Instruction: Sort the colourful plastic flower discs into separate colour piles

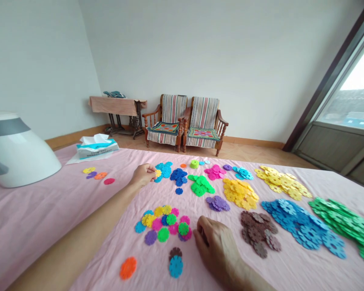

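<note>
My left hand (144,174) reaches over the table with its thumb and fingers pinched on a small yellow flower-shaped plastic disc (158,173). That disc is right at the edge of a light-blue disc pile (165,170). My right hand (216,244) rests nearer to me on the cloth, its fingers curled under. Whether anything is inside them is hidden. Just left of it lies a mixed-colour group of discs (163,235). An orange disc (128,268) and a blue disc (176,266), overlapping a brown one, lie closer to me.
Colour-sorted piles spread rightward: dark-blue discs (178,177), bright-green discs (202,186), purple discs (218,203), yellow discs (241,193), brown discs (257,232), large blue discs (303,224) and green discs (348,226). A white kettle (21,153) and a tissue box (97,148) stand at left.
</note>
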`<state>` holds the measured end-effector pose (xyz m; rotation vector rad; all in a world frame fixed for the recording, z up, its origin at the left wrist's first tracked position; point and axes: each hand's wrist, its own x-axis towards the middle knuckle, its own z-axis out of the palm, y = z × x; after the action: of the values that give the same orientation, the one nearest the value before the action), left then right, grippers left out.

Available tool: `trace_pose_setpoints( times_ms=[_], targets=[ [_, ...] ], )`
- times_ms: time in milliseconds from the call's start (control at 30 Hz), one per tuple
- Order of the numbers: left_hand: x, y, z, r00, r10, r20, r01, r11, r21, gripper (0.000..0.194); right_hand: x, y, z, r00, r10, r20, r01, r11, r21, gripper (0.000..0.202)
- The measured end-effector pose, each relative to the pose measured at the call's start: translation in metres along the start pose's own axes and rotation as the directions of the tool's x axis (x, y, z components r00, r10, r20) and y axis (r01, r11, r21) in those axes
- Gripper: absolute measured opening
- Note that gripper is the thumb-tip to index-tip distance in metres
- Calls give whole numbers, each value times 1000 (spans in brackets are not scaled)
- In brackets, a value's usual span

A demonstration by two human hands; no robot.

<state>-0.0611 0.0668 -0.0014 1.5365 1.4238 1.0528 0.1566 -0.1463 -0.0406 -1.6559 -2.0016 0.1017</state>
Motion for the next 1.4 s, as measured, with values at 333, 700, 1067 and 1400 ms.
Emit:
trace_pose_setpoints(
  times_ms=[333,700,1067,1400],
  targets=[
    [13,-9,-5,997,11,-75,-4,995,97,15,0,2,3,1000,-10,-14,10,1000,-2,15],
    [-62,8,-21,687,81,722,-387,882,269,32,0,0,-1,1000,2,13,-2,1000,7,17],
    [-59,9,-18,700,36,713,-208,966,155,15,1,1,0,1000,6,9,-6,1000,2,17],
    [13,0,4,999,43,-31,-38,988,150,12,1,1,2,1000,-5,-11,5,1000,-10,16]
  ],
)
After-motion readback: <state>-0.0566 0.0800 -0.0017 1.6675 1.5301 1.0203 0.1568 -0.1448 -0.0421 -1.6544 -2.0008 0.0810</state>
